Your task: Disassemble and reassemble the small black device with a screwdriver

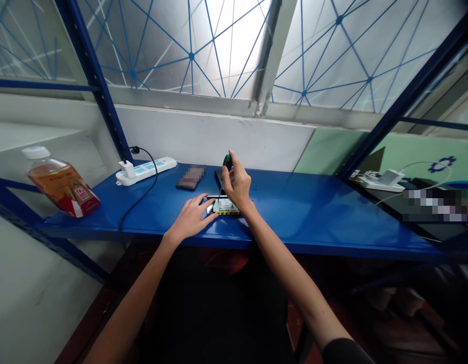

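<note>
An opened electronic device [226,206] with a green circuit board and yellow marks along its near edge lies on the blue table, close to its front edge. My left hand [190,215] grips its left end, thumb at the near side and fingers at the far side. In my right hand [237,180] is a screwdriver with a black and green handle [228,161]. It stands nearly upright, its shaft pointing down at the board; the exact spot its tip touches is too small to tell. A dark flat object [218,176] lies behind, partly hidden by my right hand.
A phone-like object [191,178] lies beyond my left hand. Farther left are a white power strip [146,170] with a black cable and a drink bottle [62,182]. Tiny dark pieces [255,187] lie right of my hand. Another power strip [381,183] sits at far right.
</note>
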Demonstrator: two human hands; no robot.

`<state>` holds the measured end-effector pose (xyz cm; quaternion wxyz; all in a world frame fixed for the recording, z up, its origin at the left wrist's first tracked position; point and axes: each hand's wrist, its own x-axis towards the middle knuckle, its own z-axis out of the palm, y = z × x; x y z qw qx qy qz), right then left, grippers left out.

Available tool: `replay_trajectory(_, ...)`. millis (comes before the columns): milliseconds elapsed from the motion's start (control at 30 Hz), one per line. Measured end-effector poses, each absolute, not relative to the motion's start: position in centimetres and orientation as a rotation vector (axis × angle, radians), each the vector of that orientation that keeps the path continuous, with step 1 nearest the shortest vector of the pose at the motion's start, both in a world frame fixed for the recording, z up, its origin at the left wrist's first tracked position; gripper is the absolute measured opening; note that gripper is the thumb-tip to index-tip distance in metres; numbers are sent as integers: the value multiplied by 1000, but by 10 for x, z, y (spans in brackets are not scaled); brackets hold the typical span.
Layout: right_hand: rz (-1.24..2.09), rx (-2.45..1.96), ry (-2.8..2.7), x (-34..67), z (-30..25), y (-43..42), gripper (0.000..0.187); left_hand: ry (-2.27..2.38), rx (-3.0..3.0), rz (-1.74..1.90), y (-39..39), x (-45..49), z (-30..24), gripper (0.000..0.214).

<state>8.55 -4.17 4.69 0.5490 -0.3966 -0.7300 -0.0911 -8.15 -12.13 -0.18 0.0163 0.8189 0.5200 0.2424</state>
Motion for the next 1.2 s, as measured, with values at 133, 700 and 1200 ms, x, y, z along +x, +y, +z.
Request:
replay_trajectory(133,-218,-953,-1684,85,46,-40,57,1605,2540,757,-120,-82,-3,52)
replay_trajectory(700,-219,-966,-1703,86,46,-40,54,1593,2523,762,-121,-81,0,47)
replay_trajectory(1200,-202,-947,-1685,87,49,-43,53,1612,2535,750,-120,-82,-2,50)
